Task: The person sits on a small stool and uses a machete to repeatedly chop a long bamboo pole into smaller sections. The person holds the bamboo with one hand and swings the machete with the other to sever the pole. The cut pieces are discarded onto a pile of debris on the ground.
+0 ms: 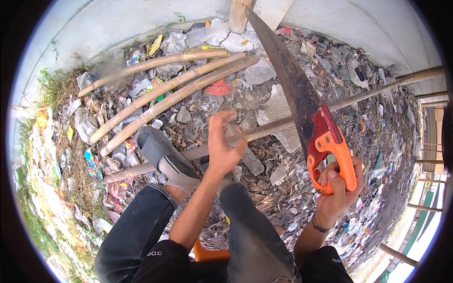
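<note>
My right hand (337, 191) grips the orange and red handle of a hand saw (302, 101), whose dark rusty blade points up and away toward the wall. A long bamboo pole (368, 94) lies across the littered ground under my grey shoe (163, 155), which presses it down. My left hand (222, 146) hovers above the pole with its fingers apart and curled, holding nothing. I sit on an orange stool (210, 254) in dark jeans.
Three cut bamboo poles (160, 92) lie side by side at the upper left. The ground is covered in plastic scraps and debris (339, 61). A concrete wall (113, 23) curves along the back, and an upright bamboo post (238, 14) stands against it.
</note>
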`<state>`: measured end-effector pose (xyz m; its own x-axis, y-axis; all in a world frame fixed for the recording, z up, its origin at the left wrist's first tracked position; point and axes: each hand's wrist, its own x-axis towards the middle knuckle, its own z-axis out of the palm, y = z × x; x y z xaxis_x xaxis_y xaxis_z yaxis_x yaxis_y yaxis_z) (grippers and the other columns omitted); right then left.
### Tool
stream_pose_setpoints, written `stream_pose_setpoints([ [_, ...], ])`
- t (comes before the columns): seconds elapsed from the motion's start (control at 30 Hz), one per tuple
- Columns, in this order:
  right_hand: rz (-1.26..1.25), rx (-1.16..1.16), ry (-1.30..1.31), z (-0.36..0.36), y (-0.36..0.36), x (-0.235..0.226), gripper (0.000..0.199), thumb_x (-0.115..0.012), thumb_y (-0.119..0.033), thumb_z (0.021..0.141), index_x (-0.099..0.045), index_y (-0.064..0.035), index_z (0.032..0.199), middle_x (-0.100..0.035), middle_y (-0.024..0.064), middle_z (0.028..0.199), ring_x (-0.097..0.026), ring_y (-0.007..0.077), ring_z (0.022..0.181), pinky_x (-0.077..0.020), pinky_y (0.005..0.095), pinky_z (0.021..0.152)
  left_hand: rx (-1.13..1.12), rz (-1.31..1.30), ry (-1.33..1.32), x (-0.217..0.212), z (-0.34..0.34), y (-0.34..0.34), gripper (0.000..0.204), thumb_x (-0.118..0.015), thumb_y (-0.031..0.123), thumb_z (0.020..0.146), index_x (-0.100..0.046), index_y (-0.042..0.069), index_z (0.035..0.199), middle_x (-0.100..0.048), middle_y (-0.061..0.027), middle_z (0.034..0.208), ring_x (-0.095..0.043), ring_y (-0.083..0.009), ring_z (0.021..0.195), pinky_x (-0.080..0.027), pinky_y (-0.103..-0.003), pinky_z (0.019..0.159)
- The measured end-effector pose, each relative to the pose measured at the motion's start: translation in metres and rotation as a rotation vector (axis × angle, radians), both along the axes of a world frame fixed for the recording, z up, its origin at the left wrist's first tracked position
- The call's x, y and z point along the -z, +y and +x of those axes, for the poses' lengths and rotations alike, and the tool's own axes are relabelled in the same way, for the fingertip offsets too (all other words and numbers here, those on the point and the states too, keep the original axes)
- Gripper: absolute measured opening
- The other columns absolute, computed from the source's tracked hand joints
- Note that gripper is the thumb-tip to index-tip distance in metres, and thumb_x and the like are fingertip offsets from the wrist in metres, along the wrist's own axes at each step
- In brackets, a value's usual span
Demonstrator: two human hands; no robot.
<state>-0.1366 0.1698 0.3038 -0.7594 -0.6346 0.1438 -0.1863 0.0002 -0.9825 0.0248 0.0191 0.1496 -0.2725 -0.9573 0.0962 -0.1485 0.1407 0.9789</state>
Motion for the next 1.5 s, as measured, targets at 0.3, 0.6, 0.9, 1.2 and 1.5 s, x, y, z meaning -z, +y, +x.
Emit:
stream_pose_setpoints([
  [0.3, 0.375, 0.251, -0.318, -0.037, 0.117, 0.088, 0.018, -0.057, -0.002, 0.084, -0.056, 0.0005, 0.101, -0.055, 0.0068, 0.078, -0.053, 0.0141, 0.057, -0.0448, 0.0263, 0.056, 0.606, -0.087, 0.409, -0.260, -0.031, 0.058, 0.057, -0.062, -0.002, 0.066, -0.058, 0.000, 0.123, -0.057, -0.0204, 0.122, -0.057, -0.0329, 0.109, -0.047, -0.041, 0.095],
  [0.6, 0.307, 0.394, -0.339, 0.015, 0.100, 0.088, 0.022, -0.060, 0.001, 0.091, -0.054, 0.0002, 0.111, -0.062, 0.0074, 0.083, -0.058, 0.0110, 0.062, -0.0513, 0.0278, 0.061, 0.465, 0.050, 0.841, -0.214, -0.047, 0.084, 0.106, -0.056, 0.058, 0.043, -0.056, -0.008, 0.126, -0.058, -0.0232, 0.127, -0.057, -0.0326, 0.118, -0.048, -0.044, 0.101],
  [0.9, 0.200, 0.034, -0.181, 0.026, 0.064, 0.071, 0.010, -0.056, -0.001, 0.094, -0.047, -0.0016, 0.099, -0.061, 0.0081, 0.080, -0.063, 0.0142, 0.063, -0.0547, 0.0282, 0.061, 0.115, -0.238, -0.519, 0.065, -0.006, -0.001, 0.070, -0.074, 0.015, 0.071, -0.050, 0.006, 0.137, -0.057, -0.0176, 0.128, -0.054, -0.0368, 0.122, -0.044, -0.049, 0.101],
  [1.2, 0.336, 0.003, -0.096, 0.025, 0.092, 0.103, 0.026, -0.071, -0.001, 0.093, -0.045, -0.0047, 0.095, -0.056, 0.0002, 0.077, -0.048, 0.0023, 0.062, -0.0397, 0.0198, 0.055, 0.269, -0.206, -1.029, 0.168, -0.019, -0.009, 0.056, -0.084, 0.034, 0.076, -0.065, 0.013, 0.124, -0.070, -0.0106, 0.110, -0.070, -0.0322, 0.104, -0.050, -0.046, 0.095],
  [1.5, 0.312, -0.045, -0.158, 0.045, 0.097, 0.104, 0.025, -0.072, -0.002, 0.093, -0.047, -0.0038, 0.094, -0.067, 0.0046, 0.084, -0.059, 0.0041, 0.072, -0.0463, 0.0212, 0.063, 0.427, -0.013, -1.102, 0.152, -0.020, -0.018, 0.044, -0.077, 0.036, 0.074, -0.074, 0.010, 0.109, -0.076, -0.0165, 0.104, -0.074, -0.0372, 0.097, -0.059, -0.047, 0.087],
])
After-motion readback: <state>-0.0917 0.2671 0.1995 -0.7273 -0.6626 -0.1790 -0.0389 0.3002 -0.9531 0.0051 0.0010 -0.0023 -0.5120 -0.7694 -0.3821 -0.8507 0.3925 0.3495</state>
